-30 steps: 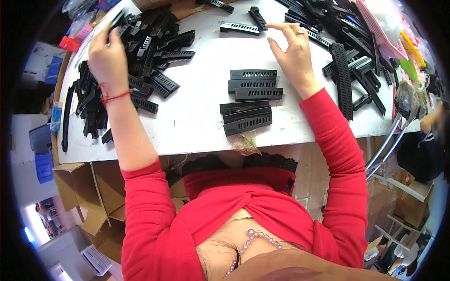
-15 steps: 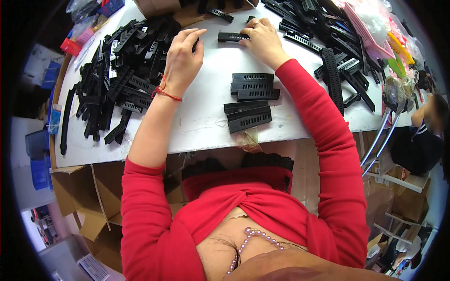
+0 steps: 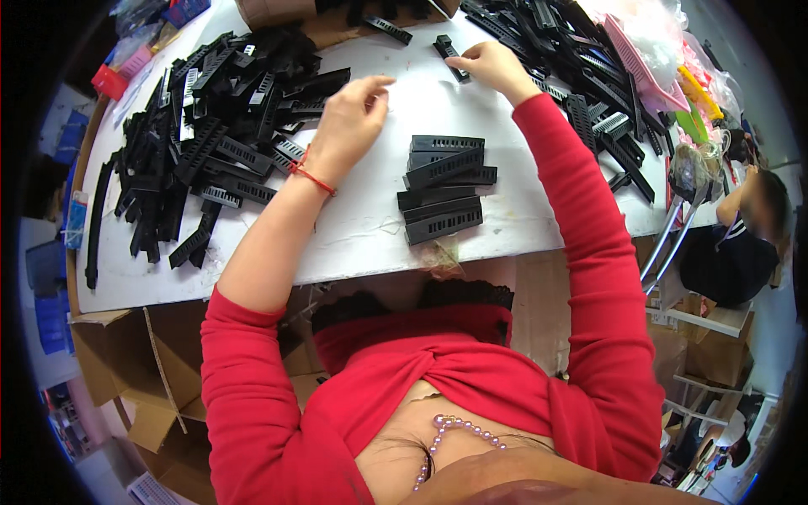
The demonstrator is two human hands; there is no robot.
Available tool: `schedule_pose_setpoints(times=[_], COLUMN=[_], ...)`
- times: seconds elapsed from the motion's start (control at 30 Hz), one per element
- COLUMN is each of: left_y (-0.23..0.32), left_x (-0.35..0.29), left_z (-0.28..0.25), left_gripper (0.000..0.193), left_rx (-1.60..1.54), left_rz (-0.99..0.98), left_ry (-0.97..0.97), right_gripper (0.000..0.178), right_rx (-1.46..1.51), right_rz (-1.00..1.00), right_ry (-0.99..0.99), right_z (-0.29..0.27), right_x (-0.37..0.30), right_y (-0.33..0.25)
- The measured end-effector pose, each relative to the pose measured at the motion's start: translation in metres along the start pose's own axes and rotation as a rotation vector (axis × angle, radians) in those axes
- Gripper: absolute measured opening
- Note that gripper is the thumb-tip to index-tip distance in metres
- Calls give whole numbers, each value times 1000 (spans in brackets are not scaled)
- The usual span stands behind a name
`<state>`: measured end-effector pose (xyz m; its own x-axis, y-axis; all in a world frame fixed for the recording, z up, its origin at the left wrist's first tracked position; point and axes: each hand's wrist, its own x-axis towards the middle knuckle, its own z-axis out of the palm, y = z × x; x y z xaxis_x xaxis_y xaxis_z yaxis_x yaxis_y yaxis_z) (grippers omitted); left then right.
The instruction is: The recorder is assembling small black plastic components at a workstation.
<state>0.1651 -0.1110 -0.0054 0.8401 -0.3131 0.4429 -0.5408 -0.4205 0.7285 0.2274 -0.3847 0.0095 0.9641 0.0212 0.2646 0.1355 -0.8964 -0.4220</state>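
At the far middle of the table my right hand (image 3: 498, 69) has its fingertips on a short black slotted plastic strip (image 3: 443, 48), which stands at a slant; part of the grip is hidden. My left hand (image 3: 357, 118) hovers right of the left-hand heap, fingers apart and nothing visible in them. Between my forearms, near the table's front edge, lies a small stack of black slotted strips (image 3: 443, 220) in two groups. A tilted strip (image 3: 444, 168) rests across the farther group.
Heaps of black slotted parts cover the table's left (image 3: 202, 151) and far right (image 3: 589, 76). A cardboard box (image 3: 282, 15) stands at the far edge; a pink basket (image 3: 644, 67) with bags sits at right. Open cartons (image 3: 109, 362) are below left. Another person (image 3: 732, 261) sits at right.
The strip my right hand held has left it, and a tilted strip now lies on the stack. My right hand has moved to another strip. My left hand has shifted right and nearer.
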Motion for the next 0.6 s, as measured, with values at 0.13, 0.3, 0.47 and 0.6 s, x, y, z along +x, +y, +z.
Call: schedule_pose_setpoints(times=[0.13, 0.3, 0.47, 0.6], left_y=[2, 9, 3, -5], left_x=[-5, -1, 11, 8], left_z=[-1, -11, -12, -9], left_gripper=[26, 27, 45, 48], left_rx=[24, -34, -667, -623], left_rz=[31, -117, -257, -223], left_ry=[-37, 31, 15, -216], right_gripper=[34, 20, 15, 10], right_rx=[-74, -204, -293, -281], right_rz=[27, -383, -794, -826], right_ry=[18, 352, 458, 103], right_z=[10, -6, -23, -41], right_x=[9, -23, -59, -92], right_y=[-10, -41, -78, -88])
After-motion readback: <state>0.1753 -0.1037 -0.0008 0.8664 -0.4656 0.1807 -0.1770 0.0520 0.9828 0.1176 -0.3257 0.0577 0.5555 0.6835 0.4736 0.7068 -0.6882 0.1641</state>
